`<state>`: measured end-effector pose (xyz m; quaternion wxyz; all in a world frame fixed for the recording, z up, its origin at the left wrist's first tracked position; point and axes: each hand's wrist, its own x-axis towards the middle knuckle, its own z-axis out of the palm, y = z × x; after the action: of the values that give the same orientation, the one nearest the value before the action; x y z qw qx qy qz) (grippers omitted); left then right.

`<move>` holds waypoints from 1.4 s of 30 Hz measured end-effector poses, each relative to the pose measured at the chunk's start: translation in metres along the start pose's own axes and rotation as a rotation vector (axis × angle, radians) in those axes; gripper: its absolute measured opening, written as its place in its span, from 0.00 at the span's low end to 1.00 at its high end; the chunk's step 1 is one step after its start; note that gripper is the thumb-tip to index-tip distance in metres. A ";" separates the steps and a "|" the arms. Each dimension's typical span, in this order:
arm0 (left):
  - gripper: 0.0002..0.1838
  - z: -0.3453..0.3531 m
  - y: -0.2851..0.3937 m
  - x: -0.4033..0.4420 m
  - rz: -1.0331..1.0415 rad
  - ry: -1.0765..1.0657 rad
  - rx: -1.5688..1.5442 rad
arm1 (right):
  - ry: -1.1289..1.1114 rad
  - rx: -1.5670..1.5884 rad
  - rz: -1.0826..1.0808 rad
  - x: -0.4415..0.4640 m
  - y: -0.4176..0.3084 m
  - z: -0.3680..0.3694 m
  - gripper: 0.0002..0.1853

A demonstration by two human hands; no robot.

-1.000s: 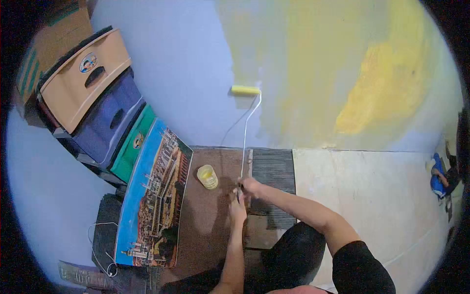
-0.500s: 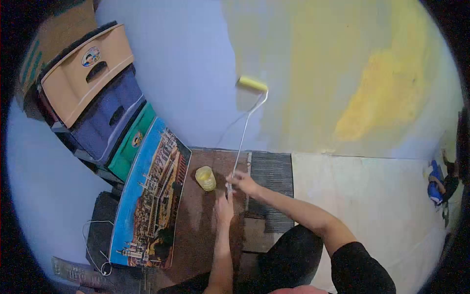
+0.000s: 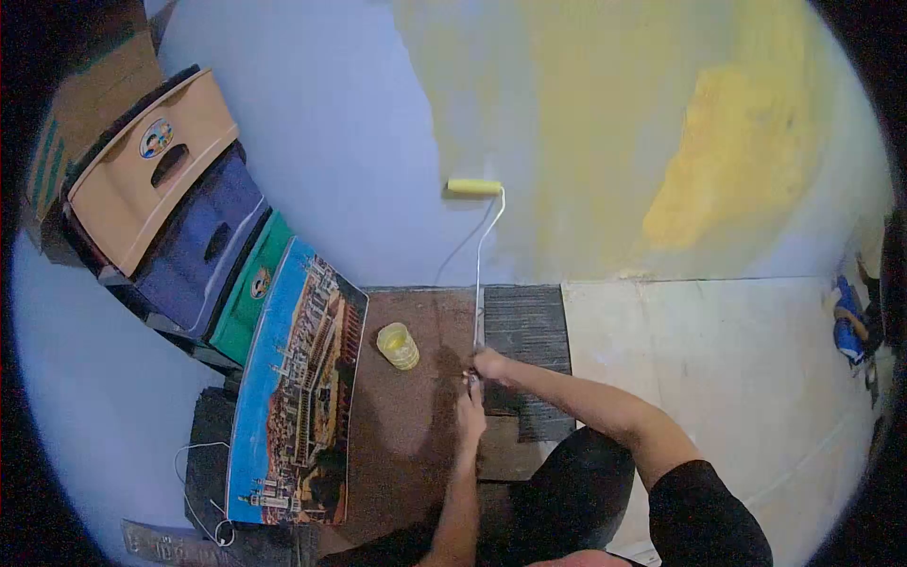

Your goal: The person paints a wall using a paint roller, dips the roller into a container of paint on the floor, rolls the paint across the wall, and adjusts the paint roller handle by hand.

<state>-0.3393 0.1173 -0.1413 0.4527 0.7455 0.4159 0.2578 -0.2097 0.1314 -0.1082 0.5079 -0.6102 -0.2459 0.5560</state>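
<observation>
A paint roller [image 3: 474, 187] with a yellow sleeve rests against the wall, at the left edge of a yellow-painted area [image 3: 595, 123]. Its long thin metal rod runs down to my two hands. My left hand [image 3: 470, 406] is closed around the low end of the handle. Just above it, my right hand [image 3: 493, 365] grips the rod. On the brown floor to the left of my hands stands a yellow paint cup [image 3: 398, 347], with yellow paint inside.
Stacked plastic drawers [image 3: 156, 180] and a city-picture panel [image 3: 298, 397] line the left side. A dark ribbed mat [image 3: 525, 326] and pale sheeting [image 3: 680, 369] cover the floor at right. A white cable [image 3: 179, 472] hangs at lower left. Part of another person [image 3: 855, 321] shows at far right.
The roller has moved down the wall and its sleeve now lies nearly level instead of tilted. Both hands have shifted right, and the right hand has closed around the rod.
</observation>
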 end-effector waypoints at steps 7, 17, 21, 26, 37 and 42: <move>0.26 0.035 -0.076 -0.020 -0.123 -0.013 0.084 | -0.044 -0.027 0.206 0.016 0.048 -0.016 0.05; 0.26 -0.054 0.024 0.056 -0.001 0.043 0.320 | 0.056 0.121 -0.468 0.016 -0.037 0.018 0.05; 0.25 -0.052 0.043 0.071 0.137 0.006 0.185 | 0.210 0.110 -0.517 0.006 -0.065 0.013 0.08; 0.26 -0.015 0.019 0.046 0.131 0.002 0.061 | 0.205 -0.036 -0.241 -0.014 -0.046 0.003 0.07; 0.37 0.073 -0.071 -0.040 -0.138 0.024 0.034 | -0.196 -0.172 0.344 0.079 0.147 -0.083 0.11; 0.36 0.036 -0.043 -0.027 -0.212 -0.164 0.038 | -0.163 -0.436 0.073 0.059 0.106 -0.060 0.12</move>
<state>-0.3425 0.0877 -0.1962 0.4956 0.7245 0.4585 0.1388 -0.1665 0.1228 -0.2362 0.3222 -0.6671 -0.3781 0.5552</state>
